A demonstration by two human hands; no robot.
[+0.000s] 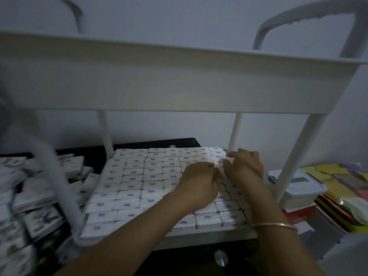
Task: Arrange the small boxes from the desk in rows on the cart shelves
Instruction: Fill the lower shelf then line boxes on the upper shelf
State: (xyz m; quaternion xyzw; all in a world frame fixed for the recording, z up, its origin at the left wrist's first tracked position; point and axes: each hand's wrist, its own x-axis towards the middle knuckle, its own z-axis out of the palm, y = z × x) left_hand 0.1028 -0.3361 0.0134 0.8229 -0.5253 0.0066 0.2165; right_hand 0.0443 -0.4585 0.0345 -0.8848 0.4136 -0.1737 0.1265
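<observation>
Box (221,163) between left hand (200,179), right hand (246,165)

At the right edge of the frame a white lidded plastic container (298,186) sits on top of something flat and red (300,213). Just beside it, further right, lies a stack of coloured sheets (338,188) in yellow, pink, green and red, partly under a clear wrapper. A pale grey wall (179,20) fills the top. Low in the middle, a small shiny round disc (221,258) catches the light.
</observation>
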